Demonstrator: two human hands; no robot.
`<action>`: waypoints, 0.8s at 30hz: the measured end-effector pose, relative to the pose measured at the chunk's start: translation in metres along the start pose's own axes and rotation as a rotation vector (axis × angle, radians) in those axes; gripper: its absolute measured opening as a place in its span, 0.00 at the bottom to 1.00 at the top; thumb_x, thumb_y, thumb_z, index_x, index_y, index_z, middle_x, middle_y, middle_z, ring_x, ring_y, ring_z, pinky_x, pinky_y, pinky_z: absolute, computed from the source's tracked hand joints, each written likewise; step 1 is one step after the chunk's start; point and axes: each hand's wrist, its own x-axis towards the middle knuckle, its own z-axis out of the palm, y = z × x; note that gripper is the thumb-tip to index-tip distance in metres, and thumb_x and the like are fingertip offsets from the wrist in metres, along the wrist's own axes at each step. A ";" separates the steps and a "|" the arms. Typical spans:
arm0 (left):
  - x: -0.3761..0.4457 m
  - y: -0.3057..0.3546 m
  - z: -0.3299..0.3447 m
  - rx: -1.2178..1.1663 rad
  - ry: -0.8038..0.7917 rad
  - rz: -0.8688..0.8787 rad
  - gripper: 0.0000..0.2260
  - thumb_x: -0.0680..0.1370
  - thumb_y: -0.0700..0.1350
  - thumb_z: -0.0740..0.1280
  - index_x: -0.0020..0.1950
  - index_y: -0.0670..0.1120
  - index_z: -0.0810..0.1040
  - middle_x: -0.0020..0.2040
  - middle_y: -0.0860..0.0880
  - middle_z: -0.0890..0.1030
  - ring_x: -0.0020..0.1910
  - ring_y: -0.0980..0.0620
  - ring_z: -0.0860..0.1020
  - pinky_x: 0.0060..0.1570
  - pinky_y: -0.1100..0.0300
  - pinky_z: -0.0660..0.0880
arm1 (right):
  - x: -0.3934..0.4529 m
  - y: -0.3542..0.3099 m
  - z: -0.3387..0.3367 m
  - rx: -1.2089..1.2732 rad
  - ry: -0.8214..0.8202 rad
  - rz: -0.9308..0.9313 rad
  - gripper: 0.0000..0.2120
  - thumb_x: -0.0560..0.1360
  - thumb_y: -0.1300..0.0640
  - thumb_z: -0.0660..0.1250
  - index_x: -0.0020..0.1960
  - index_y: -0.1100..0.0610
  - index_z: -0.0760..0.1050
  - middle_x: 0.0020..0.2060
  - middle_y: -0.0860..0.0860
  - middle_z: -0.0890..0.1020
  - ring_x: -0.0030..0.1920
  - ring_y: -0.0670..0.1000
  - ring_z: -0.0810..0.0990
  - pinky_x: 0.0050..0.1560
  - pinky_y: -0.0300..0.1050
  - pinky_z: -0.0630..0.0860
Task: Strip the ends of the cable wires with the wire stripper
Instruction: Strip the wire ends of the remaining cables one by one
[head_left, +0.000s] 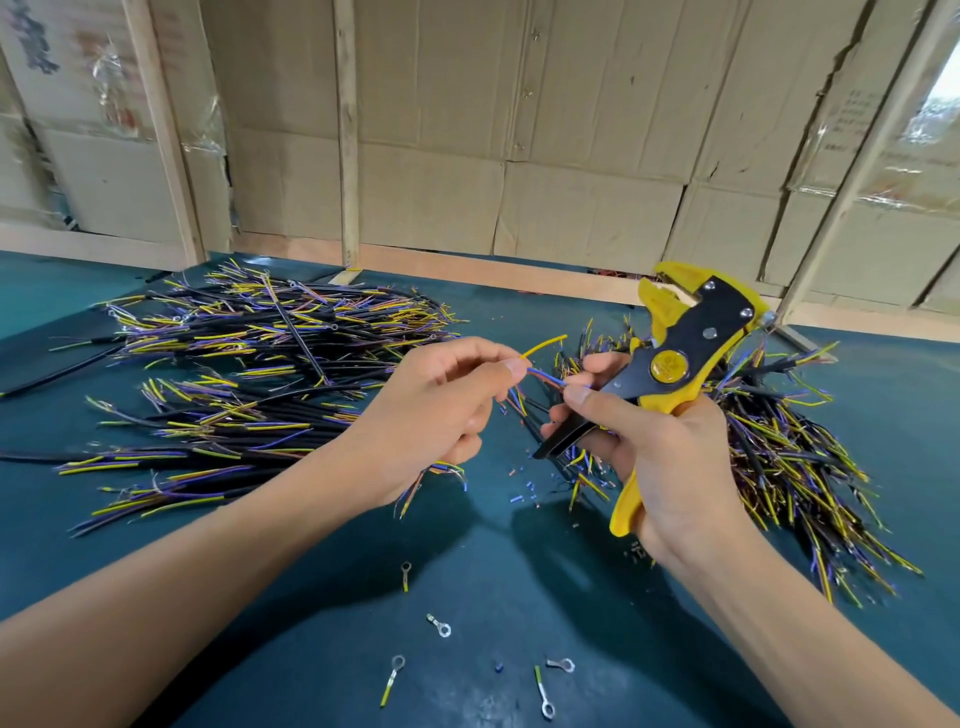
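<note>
- On the teal desk (493, 571) at far left lies a big heap of cut black cables (249, 374) with yellow, blue and purple wire ends.
- Left hand (431, 410): its grip pinches a cable (540, 376), the yellow wire arching upward, the blue one reaching right.
- Near the front edge, loose ring terminals (441, 626) are scattered.
- Right hand (654, 457): its grip wraps the yellow-and-black wire stripper (675, 358), fingertips touching the blue wire.
- Behind it sits a second cable pile (789, 457).
</note>
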 end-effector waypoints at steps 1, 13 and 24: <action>0.000 0.000 0.001 0.025 0.015 0.000 0.06 0.81 0.42 0.66 0.45 0.45 0.80 0.30 0.53 0.67 0.25 0.54 0.57 0.25 0.64 0.54 | -0.001 0.000 0.001 -0.011 0.000 -0.012 0.09 0.73 0.72 0.71 0.49 0.62 0.79 0.37 0.57 0.84 0.36 0.61 0.83 0.46 0.61 0.84; 0.004 0.004 -0.005 0.525 0.062 0.238 0.05 0.80 0.48 0.68 0.45 0.48 0.79 0.32 0.51 0.73 0.29 0.56 0.66 0.30 0.64 0.64 | -0.001 -0.007 0.007 -0.083 0.075 -0.034 0.09 0.73 0.73 0.72 0.43 0.60 0.79 0.33 0.55 0.81 0.32 0.59 0.82 0.42 0.60 0.85; 0.001 0.003 -0.001 0.145 0.048 -0.015 0.07 0.81 0.45 0.67 0.46 0.45 0.80 0.28 0.54 0.59 0.27 0.52 0.53 0.26 0.62 0.52 | -0.001 0.005 0.006 0.084 -0.004 0.087 0.06 0.75 0.72 0.70 0.47 0.64 0.76 0.36 0.58 0.81 0.35 0.61 0.81 0.47 0.63 0.83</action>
